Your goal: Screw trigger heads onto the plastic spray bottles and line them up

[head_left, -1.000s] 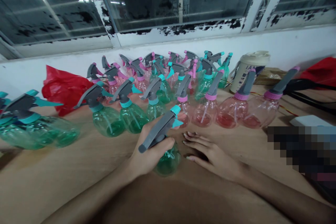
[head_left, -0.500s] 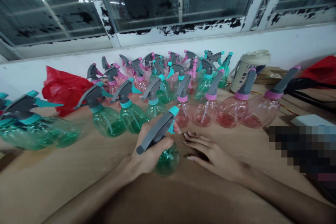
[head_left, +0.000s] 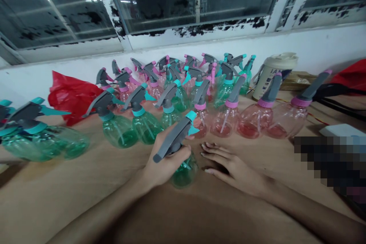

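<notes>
My left hand (head_left: 164, 166) is closed around the neck of a green spray bottle (head_left: 184, 173) with a grey and turquoise trigger head. Its clear body stands on the table (head_left: 120, 198) below my fingers, and part of it is hidden by them. Just to its right, my right hand (head_left: 228, 164) rests palm down with the fingers spread, holding nothing. Beyond my hands stands a row of spray bottles: green ones (head_left: 147, 127) with turquoise collars to the left, pink ones (head_left: 224, 122) with pink collars to the right.
More spray bottles (head_left: 154, 91) crowd together by the wall. A red plastic bag (head_left: 71, 97) lies left of them. At the back right are a cream tumbler (head_left: 273, 76), a brown packet (head_left: 300, 80), black straps (head_left: 343, 103) and a white box (head_left: 343, 131). Other green bottles (head_left: 42, 145) stand far left.
The trigger head of the held spray bottle has turned slightly, and my left hand has shifted a little to the right with it. My right hand stays flat on the table.
</notes>
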`<state>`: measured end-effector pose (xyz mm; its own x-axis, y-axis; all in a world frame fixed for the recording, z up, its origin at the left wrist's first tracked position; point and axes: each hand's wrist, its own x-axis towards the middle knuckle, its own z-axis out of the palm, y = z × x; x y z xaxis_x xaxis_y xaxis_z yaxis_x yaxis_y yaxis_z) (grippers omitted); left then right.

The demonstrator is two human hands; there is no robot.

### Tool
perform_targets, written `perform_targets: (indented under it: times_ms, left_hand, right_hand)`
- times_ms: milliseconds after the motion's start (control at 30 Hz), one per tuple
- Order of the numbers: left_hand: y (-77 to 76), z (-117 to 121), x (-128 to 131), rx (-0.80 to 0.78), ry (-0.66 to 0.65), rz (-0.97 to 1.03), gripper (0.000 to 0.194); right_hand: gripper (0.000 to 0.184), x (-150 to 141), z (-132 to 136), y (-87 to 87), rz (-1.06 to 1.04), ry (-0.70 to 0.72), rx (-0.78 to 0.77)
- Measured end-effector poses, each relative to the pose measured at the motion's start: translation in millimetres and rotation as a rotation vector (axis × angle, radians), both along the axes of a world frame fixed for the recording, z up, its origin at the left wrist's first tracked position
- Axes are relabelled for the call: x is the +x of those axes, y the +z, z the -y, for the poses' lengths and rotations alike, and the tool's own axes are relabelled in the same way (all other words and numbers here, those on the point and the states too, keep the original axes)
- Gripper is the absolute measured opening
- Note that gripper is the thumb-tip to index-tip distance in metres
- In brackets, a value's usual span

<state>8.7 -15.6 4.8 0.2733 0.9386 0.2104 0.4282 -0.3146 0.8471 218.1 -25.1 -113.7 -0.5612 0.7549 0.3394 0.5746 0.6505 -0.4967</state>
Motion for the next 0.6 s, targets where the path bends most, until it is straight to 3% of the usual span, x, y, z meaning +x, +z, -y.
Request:
perform_targets:
  times_ms: [267,600]
  left_hand:
    - [-1.9,3,0,0.014,0.038,-0.043,0.010]
    - [-10.7,-4,-6,-0.040,-0.066,0.084,0.016]
  right_hand:
    - [0.045,0,1,3.5,-0.005,-0.004,-0.017]
    - [0.045,0,0,-0.3,0.017,-0.015,-0.006]
